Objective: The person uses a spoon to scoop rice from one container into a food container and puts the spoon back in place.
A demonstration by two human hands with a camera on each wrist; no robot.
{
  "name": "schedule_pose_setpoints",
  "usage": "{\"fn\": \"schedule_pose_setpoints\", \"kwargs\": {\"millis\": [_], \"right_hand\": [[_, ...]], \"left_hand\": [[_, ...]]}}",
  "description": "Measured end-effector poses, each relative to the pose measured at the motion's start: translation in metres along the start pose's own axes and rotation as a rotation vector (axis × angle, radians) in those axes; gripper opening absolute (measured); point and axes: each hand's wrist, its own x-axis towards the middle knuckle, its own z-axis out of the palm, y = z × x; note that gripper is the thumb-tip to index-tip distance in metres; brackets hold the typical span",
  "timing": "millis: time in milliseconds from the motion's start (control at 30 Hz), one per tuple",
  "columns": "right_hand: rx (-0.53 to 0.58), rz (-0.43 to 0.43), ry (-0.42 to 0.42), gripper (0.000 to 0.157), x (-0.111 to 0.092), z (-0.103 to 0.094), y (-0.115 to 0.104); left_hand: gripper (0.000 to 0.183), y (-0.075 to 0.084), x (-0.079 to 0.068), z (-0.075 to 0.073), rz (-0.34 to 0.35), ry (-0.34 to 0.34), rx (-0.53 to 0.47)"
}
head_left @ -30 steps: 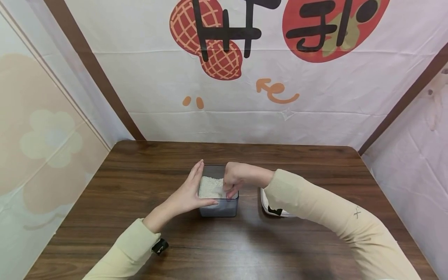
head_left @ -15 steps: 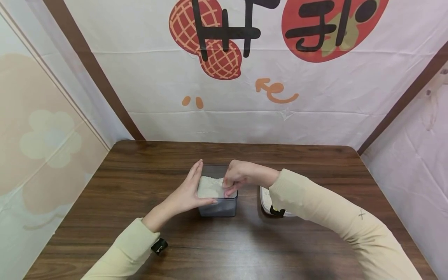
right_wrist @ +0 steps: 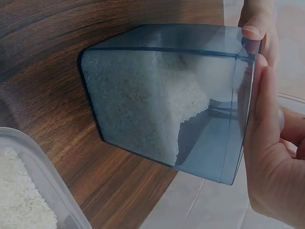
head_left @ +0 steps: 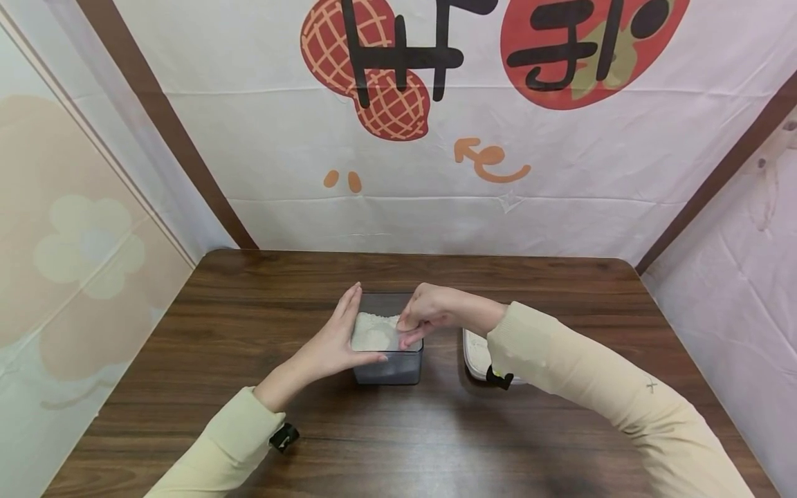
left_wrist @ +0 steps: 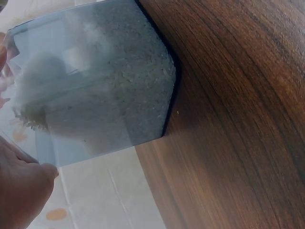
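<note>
1. Step now: prob. scooping rice (right_wrist: 128,100). R hand (head_left: 431,311) pinches a see-thru scoop (head_left: 389,335) in the tub (head_left: 387,370).
2. L hand (head_left: 331,344) is spread on the tub's L side & front, fingers straight; prob. keeps it steady.
3. Next move prob. calls for a slow, flat lift, so no rice spills.
4. Tub: smooth, boxy, blue-gray plastic, on a brown, wood-look tbl (head_left: 349,443).
5. Rice: tiny pale grains, uneven top.
6. On the R: round-cornered box (right_wrist: 53,179) w/ white grains (right_wrist: 21,195).
</note>
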Motion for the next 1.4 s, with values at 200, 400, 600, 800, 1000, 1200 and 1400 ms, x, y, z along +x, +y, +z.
{"fn": "schedule_pose_setpoints", "kwargs": {"millis": [200,400,600,800,1000,1200,1400], "right_hand": [[0.035,-0.009,-0.012,0.025,-0.003,-0.007,0.002],[0.068,-0.008,-0.024,0.028,-0.006,-0.014,0.005],[0.097,-0.008,-0.016,0.029,-0.008,-0.020,0.007],[0.120,-0.017,0.002,0.030,-0.009,-0.025,0.012],[0.127,-0.029,0.017,0.028,-0.011,-0.031,0.019],[0.127,-0.053,0.003,0.027,-0.012,-0.033,0.024],[0.144,-0.059,-0.011,0.027,-0.015,-0.036,0.026]], "left_hand": [[0.120,0.000,0.001,0.000,0.004,0.004,0.014],[0.120,-0.001,0.001,0.000,0.009,0.008,0.011],[0.119,-0.001,0.001,0.001,0.007,0.006,0.010],[0.119,-0.001,0.002,0.001,0.017,0.014,0.012],[0.119,-0.001,0.002,0.001,0.025,0.020,0.020],[0.120,0.000,0.001,0.001,0.010,0.012,0.023],[0.120,0.001,0.000,0.001,0.016,0.014,0.026]]}}
